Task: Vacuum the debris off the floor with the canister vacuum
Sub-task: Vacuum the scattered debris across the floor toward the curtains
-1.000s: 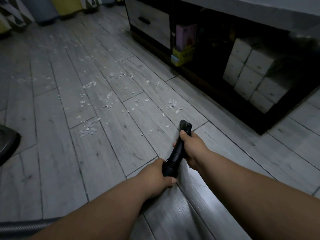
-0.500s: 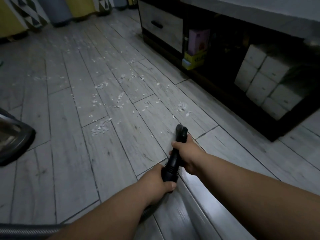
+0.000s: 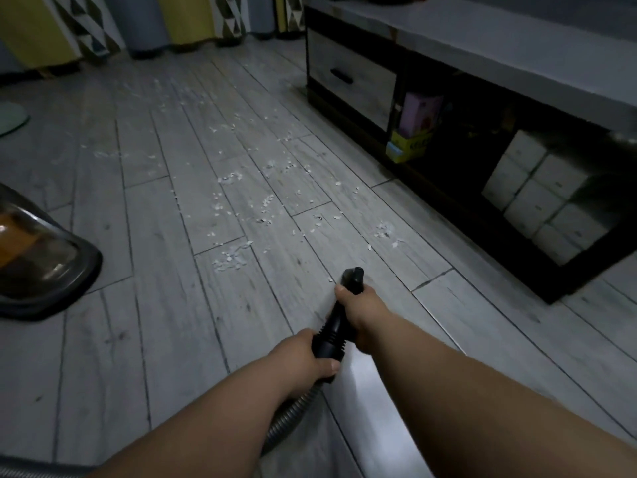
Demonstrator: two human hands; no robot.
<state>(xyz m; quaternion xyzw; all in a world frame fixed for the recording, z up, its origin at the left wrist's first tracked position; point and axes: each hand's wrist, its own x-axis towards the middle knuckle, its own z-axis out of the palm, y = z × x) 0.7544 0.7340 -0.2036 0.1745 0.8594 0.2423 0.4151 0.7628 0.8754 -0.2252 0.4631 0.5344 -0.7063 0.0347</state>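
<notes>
Hands, left hand [image 3: 303, 357] and right hand [image 3: 362, 310], stay clamped on nozzle [image 3: 336, 326] while canister [image 3: 38, 257] has slid further into view

Both bare arms reach forward, the right hand [image 3: 365, 310] closed ahead of the left hand [image 3: 303, 357], which is also closed.

Debris [image 3: 241, 215] lies on the floor [image 3: 165, 339] ahead of the nozzle [image 3: 353, 279]; canister [image 3: 38, 260] left, cabinet [image 3: 482, 108] right, boxes [image 3: 537, 194] inside.
</notes>
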